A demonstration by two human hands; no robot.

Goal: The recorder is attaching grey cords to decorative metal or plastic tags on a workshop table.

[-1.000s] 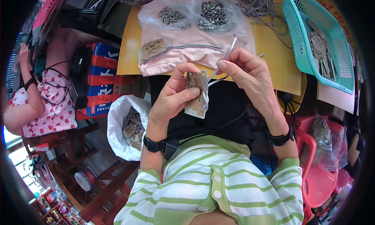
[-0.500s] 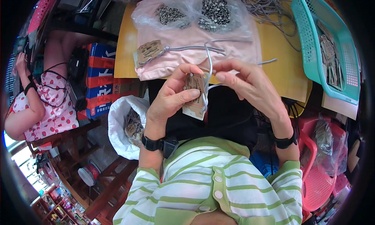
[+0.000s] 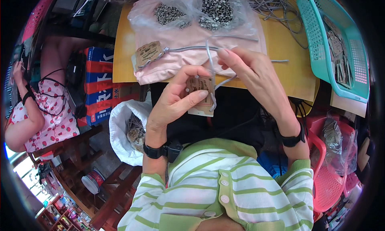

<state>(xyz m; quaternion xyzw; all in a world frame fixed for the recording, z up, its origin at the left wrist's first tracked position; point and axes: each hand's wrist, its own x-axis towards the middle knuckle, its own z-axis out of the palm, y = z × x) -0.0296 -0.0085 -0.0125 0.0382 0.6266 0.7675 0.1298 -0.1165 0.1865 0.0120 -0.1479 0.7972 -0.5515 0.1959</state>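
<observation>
My left hand (image 3: 174,100) grips a small stack of brown and white paper tags (image 3: 201,95) in front of my chest. My right hand (image 3: 250,72) pinches a grey cord (image 3: 210,59) that loops up from the tags' hole and hangs down beside them. On the table ahead lies a finished bundle of brown tags (image 3: 148,53) tied with grey cord, resting on a pink cloth (image 3: 180,50).
Clear bags of small metal parts (image 3: 216,8) sit on the cloth on a yellow table (image 3: 286,70). Loose grey cords (image 3: 272,2) lie far right, beside a teal basket (image 3: 321,42) of tags. A white sack (image 3: 128,130) stands at my left; another person (image 3: 36,106) sits far left.
My right hand has drawn the grey cord upward and to the right through the tags. My left hand keeps holding the tags, shifted slightly right.
</observation>
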